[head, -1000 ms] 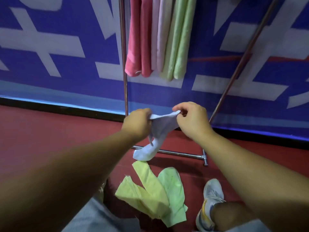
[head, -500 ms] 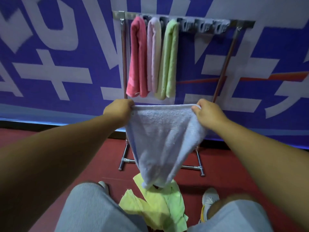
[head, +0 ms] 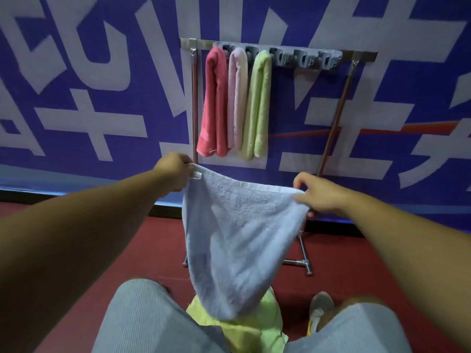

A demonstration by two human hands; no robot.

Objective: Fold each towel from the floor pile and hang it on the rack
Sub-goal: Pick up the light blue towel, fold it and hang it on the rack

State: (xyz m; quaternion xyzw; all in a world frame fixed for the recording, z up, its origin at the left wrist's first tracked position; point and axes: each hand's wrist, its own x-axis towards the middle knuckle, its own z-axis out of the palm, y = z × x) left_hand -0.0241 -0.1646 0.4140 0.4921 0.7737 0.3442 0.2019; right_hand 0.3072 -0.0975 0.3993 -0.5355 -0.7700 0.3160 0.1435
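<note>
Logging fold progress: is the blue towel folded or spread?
Spread, not folded. The left hand and right hand pinch the top corners of the blue towel; it hangs open as one sagging sheet.

The towel [head: 239, 240] I hold is pale blue with a faint woven band across it, and under it on the dark red floor [head: 158, 240] lie yellow-green towels [head: 254, 329]. On the silver rack [head: 280, 47], with its grey clips [head: 305, 59], hang a deep pink towel [head: 214, 103], a pale pink towel [head: 237, 98] and a light green towel [head: 257, 105]; behind is a blue banner [head: 158, 80] with big white lettering and an orange stripe, and my shorts [head: 142, 324] are grey with fine ribs
</note>
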